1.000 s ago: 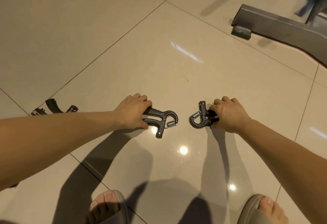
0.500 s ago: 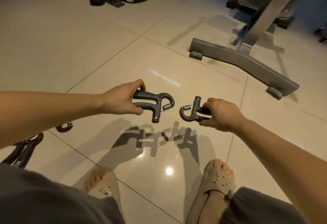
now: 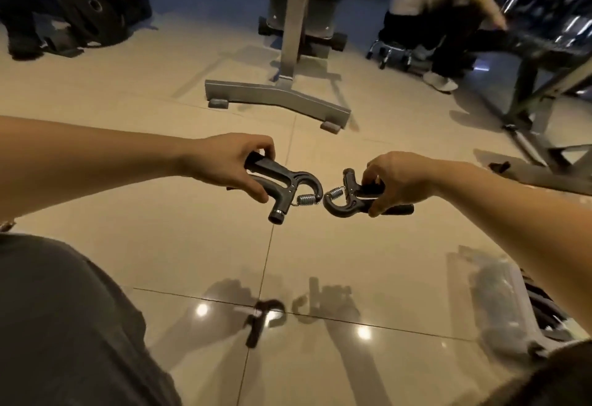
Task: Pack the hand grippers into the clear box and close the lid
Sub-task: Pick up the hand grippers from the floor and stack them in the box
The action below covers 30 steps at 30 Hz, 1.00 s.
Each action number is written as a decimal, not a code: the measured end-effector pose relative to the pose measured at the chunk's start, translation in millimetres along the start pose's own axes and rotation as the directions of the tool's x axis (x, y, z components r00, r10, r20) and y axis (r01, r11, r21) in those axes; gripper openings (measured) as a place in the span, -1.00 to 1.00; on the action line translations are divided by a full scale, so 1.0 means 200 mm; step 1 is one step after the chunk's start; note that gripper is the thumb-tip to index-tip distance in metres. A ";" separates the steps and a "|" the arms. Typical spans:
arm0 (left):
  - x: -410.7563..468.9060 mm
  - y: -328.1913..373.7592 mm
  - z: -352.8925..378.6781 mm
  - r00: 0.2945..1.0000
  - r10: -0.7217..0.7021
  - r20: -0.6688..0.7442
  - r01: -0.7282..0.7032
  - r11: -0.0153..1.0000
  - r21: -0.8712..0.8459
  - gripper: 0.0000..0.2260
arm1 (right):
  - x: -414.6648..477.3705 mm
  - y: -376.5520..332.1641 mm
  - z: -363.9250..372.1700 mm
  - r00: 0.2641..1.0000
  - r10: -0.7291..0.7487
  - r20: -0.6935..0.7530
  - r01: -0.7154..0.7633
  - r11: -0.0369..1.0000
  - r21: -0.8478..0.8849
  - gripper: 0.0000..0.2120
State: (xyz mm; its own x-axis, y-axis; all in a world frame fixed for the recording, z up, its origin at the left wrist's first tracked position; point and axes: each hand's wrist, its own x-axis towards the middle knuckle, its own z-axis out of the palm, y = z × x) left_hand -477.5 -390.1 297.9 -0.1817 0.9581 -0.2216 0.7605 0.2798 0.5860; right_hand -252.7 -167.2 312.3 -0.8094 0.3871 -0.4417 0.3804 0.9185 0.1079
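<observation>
My left hand (image 3: 229, 163) grips the handles of a black hand gripper (image 3: 285, 186), its hooked head and steel spring pointing right. My right hand (image 3: 395, 179) holds a second black hand gripper (image 3: 344, 199) by its handles, head pointing left. Both are held in the air above the tiled floor, their heads almost touching. The clear box (image 3: 503, 296) lies on the floor at the lower right, below my right forearm, blurred, with dark items beside or inside it.
A grey metal stand base (image 3: 278, 98) sits on the floor ahead. Weight plates (image 3: 93, 8) lie at the far left. A seated person (image 3: 439, 11) and a bench frame (image 3: 541, 85) are at the far right. My clothed legs fill the lower corners.
Both hands have lifted the grippers off the floor and higher. The view has tilted up and turned, showing the gym equipment and bringing the clear box into sight.
</observation>
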 end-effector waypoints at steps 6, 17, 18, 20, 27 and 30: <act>0.30 0.72 0.43 0.993 0.096 0.065 -0.101 0.992 0.079 -0.55 | -0.65 0.60 0.33 0.989 0.148 0.029 -0.150 0.983 0.110 -0.59; 0.62 1.49 0.94 0.987 0.137 -0.084 -0.139 0.990 -0.018 -0.52 | -1.26 1.34 0.67 0.935 0.355 -0.010 -0.344 0.912 0.223 -0.58; 0.65 1.52 0.97 0.987 0.124 -0.102 -0.130 0.990 -0.053 -0.52 | -1.26 1.38 0.68 0.930 0.368 -0.015 -0.356 0.910 0.213 -0.58; 0.72 1.58 1.02 0.987 0.094 -0.128 -0.109 0.987 -0.114 -0.52 | -1.26 1.47 0.71 0.918 0.396 -0.014 -0.386 0.904 0.184 -0.58; 1.02 1.75 1.10 0.992 0.068 -0.109 -0.085 0.983 -0.162 -0.53 | -1.16 1.78 0.89 0.879 0.475 0.049 -0.476 0.865 0.158 -0.59; 1.16 1.77 1.15 0.995 0.049 -0.085 -0.060 0.988 -0.140 -0.53 | -1.06 1.92 1.06 0.873 0.485 0.048 -0.485 0.857 0.171 -0.57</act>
State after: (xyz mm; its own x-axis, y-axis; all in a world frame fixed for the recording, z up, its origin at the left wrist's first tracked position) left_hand -107.4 -82.9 275.5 -0.1969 0.9723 -0.1258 0.6750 0.2275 0.7018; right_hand 160.5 85.2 257.9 -0.5008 0.7795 -0.3763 0.7957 0.5857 0.1541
